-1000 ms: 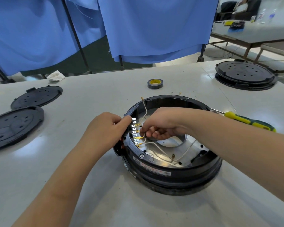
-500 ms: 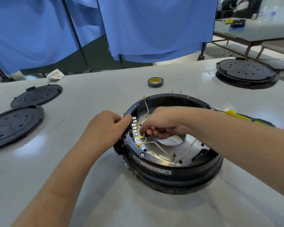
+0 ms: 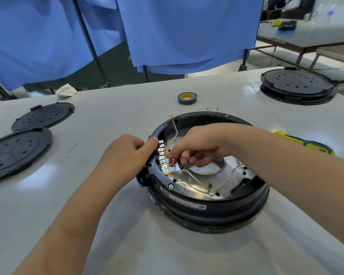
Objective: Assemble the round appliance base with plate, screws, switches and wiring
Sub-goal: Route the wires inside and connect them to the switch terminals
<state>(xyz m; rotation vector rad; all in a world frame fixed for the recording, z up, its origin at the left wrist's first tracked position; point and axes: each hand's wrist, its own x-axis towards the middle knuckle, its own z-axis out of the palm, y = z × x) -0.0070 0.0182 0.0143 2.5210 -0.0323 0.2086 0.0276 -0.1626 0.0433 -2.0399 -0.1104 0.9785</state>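
Observation:
The round black appliance base (image 3: pixel 207 203) sits open side up in the middle of the white table (image 3: pixel 107 225). A shiny metal plate (image 3: pixel 199 183) lies inside it, with white wires (image 3: pixel 189 175) running across. A row of bright metal switch terminals (image 3: pixel 162 157) lines the inner left wall. My left hand (image 3: pixel 125 153) grips the left rim, thumb on top by the terminals. My right hand (image 3: pixel 199 147) reaches inside with curled fingers and pinches a wire end at the terminals. One wire (image 3: pixel 175 128) arcs up to the rim.
Two black perforated covers (image 3: pixel 16 149) (image 3: pixel 44 115) lie at the left. A roll of black tape (image 3: pixel 187 97) and two small ring terminals (image 3: pixel 213 109) lie behind the base. A yellow-green screwdriver (image 3: pixel 306 144) rests at the right. Another black base (image 3: pixel 298 86) stands far right.
My right hand's fingertips have shifted slightly along the terminal row with the wire end. The left hand keeps its hold on the rim. The camera has moved a little.

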